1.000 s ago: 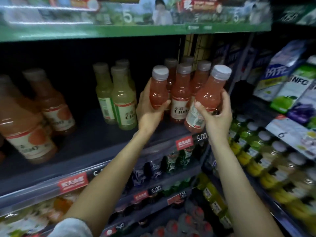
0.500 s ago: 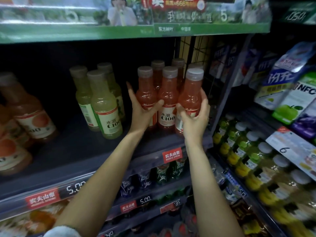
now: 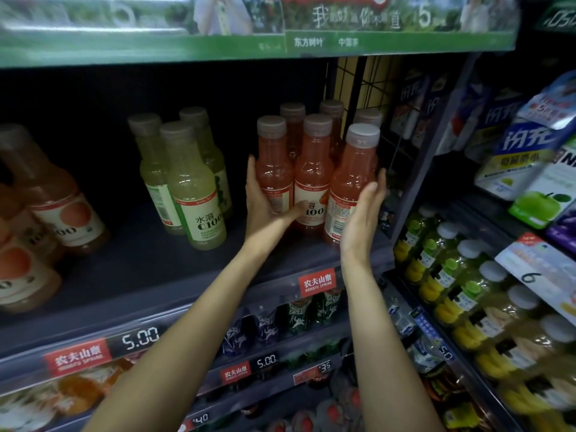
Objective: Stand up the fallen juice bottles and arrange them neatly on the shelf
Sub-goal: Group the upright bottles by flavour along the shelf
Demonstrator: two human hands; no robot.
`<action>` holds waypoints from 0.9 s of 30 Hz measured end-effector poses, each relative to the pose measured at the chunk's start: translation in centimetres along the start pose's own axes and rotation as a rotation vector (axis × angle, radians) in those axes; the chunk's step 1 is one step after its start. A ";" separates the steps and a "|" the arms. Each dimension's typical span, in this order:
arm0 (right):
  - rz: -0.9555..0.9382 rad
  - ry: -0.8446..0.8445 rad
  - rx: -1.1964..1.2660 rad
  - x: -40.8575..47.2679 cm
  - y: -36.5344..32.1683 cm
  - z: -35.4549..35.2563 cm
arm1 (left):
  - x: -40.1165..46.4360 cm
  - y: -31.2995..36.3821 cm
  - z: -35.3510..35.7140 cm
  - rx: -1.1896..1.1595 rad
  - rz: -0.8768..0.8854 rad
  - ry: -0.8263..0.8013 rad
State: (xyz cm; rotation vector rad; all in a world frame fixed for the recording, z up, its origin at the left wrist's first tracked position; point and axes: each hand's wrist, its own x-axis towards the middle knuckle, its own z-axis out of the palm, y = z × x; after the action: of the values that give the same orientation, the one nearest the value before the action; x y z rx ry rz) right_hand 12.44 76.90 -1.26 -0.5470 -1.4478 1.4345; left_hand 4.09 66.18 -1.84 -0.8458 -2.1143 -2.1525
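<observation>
Left hand [image 3: 265, 204] wraps its fingers around an upright pink juice bottle [image 3: 274, 163] on the shelf [image 3: 149, 269]; right hand [image 3: 363, 213], fingers straight, rests against the rightmost bottle [image 3: 352, 182].
</observation>
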 end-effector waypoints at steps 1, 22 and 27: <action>-0.014 0.011 -0.008 -0.2 0.0 0.1 | -0.1 0.0 0.1 0.006 0.004 0.004; -0.616 -0.125 -0.422 -11.1 -3.3 0.4 | -8.6 6.3 -9.8 0.398 0.265 -0.111; -0.708 -0.516 -0.490 -18.7 -5.0 6.9 | -13.5 6.4 -20.5 0.728 0.463 0.044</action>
State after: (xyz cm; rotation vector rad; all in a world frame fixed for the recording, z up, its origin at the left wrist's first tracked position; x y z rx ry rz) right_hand 15.79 56.66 -1.36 0.0882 -2.1451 0.6654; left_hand 10.46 41.71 0.16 -1.0265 -2.1432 -1.0546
